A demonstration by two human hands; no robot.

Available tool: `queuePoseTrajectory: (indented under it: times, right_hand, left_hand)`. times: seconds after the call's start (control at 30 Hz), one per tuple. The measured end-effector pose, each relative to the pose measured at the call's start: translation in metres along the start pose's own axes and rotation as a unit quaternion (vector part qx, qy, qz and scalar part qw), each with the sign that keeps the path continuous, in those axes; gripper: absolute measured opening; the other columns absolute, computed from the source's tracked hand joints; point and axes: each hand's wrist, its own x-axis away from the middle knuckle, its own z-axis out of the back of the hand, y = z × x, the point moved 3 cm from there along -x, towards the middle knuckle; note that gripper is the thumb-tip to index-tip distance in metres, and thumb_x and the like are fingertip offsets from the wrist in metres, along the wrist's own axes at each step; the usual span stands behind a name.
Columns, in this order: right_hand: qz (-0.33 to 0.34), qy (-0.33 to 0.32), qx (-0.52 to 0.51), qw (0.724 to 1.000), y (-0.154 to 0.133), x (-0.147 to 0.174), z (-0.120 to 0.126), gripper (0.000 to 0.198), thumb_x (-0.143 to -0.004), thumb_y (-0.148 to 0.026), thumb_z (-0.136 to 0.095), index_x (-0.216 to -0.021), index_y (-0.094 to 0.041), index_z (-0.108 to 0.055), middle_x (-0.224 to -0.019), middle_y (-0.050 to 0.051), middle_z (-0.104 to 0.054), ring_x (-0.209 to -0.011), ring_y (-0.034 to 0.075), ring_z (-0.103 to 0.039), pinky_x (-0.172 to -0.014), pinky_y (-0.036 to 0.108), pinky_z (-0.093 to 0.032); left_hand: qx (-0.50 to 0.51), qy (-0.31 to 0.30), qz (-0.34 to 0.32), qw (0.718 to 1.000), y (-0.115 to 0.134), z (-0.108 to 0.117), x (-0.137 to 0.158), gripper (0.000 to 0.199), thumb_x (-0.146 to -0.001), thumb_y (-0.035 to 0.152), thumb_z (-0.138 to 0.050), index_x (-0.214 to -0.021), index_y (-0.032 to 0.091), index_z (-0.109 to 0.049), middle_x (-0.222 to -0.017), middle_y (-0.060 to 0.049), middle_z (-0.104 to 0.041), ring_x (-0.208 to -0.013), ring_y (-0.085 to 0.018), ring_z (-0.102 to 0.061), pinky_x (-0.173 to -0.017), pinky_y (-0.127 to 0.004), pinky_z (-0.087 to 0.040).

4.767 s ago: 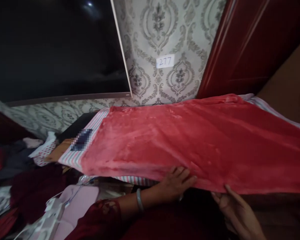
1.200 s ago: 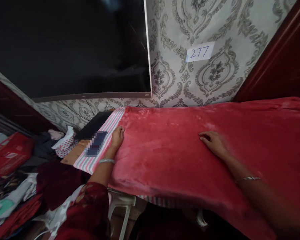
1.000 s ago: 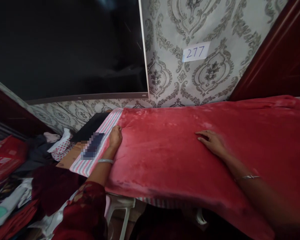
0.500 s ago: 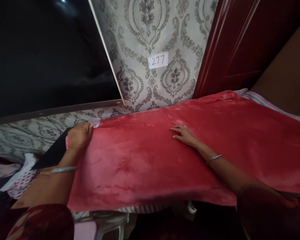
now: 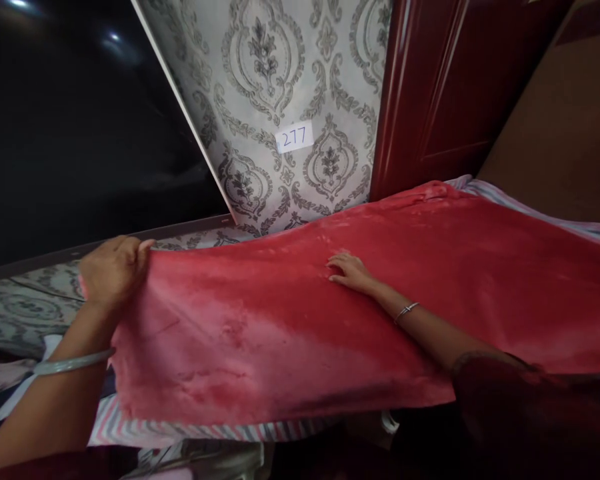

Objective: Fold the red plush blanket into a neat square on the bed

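A plush red and pink blanket (image 5: 280,320) lies spread over a long surface. My left hand (image 5: 115,270), below a pale bangle, is closed around the blanket's far left corner and holds it up off the surface. Midway along the blanket, my right hand (image 5: 351,272) rests on it with the fingers spread, a thin silver bracelet at the wrist. Under the blanket's near left edge shows a striped cloth (image 5: 145,430), which the blanket otherwise hides.
A large dark screen (image 5: 80,127) hangs at the left against patterned wallpaper (image 5: 265,60) with a paper marked 277 (image 5: 295,137). Behind the right part stands a dark red wooden door or panel (image 5: 430,100). A white plastic stool (image 5: 235,460) shows below the near edge.
My left hand has moved left and slightly up with the blanket corner, lifting it and uncovering more striped cloth. My right hand stays on the blanket. The view has shifted a little.
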Motion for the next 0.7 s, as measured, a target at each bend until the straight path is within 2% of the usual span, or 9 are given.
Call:
queuePoseTrajectory:
  times: [0.13, 0.2, 0.27, 0.4, 0.5, 0.6, 0.7]
  right_hand:
    - [-0.025, 0.062, -0.019, 0.998, -0.012, 0.001, -0.003, 0.010, -0.086, -0.022, -0.059, -0.093, -0.021, -0.066, -0.102, 0.009, -0.070, -0.100, 0.025, -0.062, -0.089, 0.038, -0.046]
    - [-0.051, 0.098, -0.024, 0.994, -0.015, 0.003, 0.004, 0.009, -0.089, -0.021, -0.054, -0.088, -0.021, -0.063, -0.094, 0.009, -0.069, -0.092, 0.024, -0.062, -0.082, 0.035, -0.046]
    - [-0.080, 0.134, -0.024, 0.987, -0.013, 0.004, 0.020, 0.013, -0.093, -0.022, -0.048, -0.093, -0.021, -0.061, -0.095, 0.010, -0.070, -0.088, 0.024, -0.062, -0.077, 0.034, -0.046]
    - [-0.122, 0.188, 0.028, 0.974, -0.009, 0.006, 0.077, 0.018, -0.097, -0.027, -0.045, -0.103, -0.021, -0.060, -0.099, 0.012, -0.071, -0.089, 0.026, -0.064, -0.073, 0.033, -0.045]
    - [-0.112, 0.170, 0.109, 0.973, -0.018, 0.008, 0.126, 0.020, -0.098, -0.029, -0.045, -0.105, -0.022, -0.062, -0.100, 0.010, -0.072, -0.088, 0.027, -0.066, -0.070, 0.033, -0.044]
    - [-0.116, 0.137, 0.200, 0.963, -0.037, 0.011, 0.175, 0.022, -0.099, -0.033, -0.047, -0.108, -0.021, -0.064, -0.101, 0.011, -0.073, -0.086, 0.028, -0.066, -0.066, 0.033, -0.041]
    - [-0.135, 0.151, 0.275, 0.940, -0.058, 0.016, 0.224, 0.029, -0.101, -0.036, -0.051, -0.117, -0.017, -0.064, -0.104, 0.014, -0.074, -0.085, 0.027, -0.066, -0.066, 0.033, -0.037]
  left_hand:
    - [-0.013, 0.004, -0.003, 1.000, 0.001, 0.013, -0.007, 0.036, -0.092, 0.050, -0.029, -0.065, 0.027, -0.032, -0.066, -0.005, -0.052, -0.066, -0.023, -0.050, -0.056, -0.030, -0.019]
    - [-0.022, -0.002, 0.000, 1.000, 0.001, 0.016, -0.009, 0.035, -0.092, 0.049, -0.030, -0.065, 0.026, -0.034, -0.068, -0.006, -0.054, -0.067, -0.022, -0.051, -0.057, -0.030, -0.019]
    - [-0.032, -0.019, 0.008, 0.999, 0.001, 0.017, -0.008, 0.034, -0.091, 0.048, -0.030, -0.065, 0.026, -0.035, -0.069, -0.006, -0.056, -0.067, -0.022, -0.051, -0.057, -0.030, -0.019]
    - [-0.045, -0.065, 0.030, 0.996, 0.002, 0.017, -0.004, 0.034, -0.090, 0.046, -0.031, -0.065, 0.024, -0.038, -0.073, -0.008, -0.060, -0.068, -0.022, -0.053, -0.056, -0.030, -0.019]
    - [-0.058, -0.080, 0.039, 0.994, 0.004, 0.019, -0.004, 0.036, -0.092, 0.043, -0.030, -0.068, 0.023, -0.046, -0.078, -0.009, -0.065, -0.071, -0.021, -0.056, -0.056, -0.030, -0.020]
    - [-0.092, -0.073, 0.042, 0.992, 0.008, 0.028, -0.010, 0.041, -0.096, 0.042, -0.029, -0.074, 0.020, -0.056, -0.086, -0.011, -0.068, -0.076, -0.022, -0.059, -0.058, -0.031, -0.022]
    - [-0.108, -0.045, 0.064, 0.991, 0.012, 0.047, -0.021, 0.048, -0.099, 0.042, -0.027, -0.086, 0.015, -0.064, -0.094, -0.014, -0.070, -0.083, -0.023, -0.062, -0.062, -0.031, -0.027]
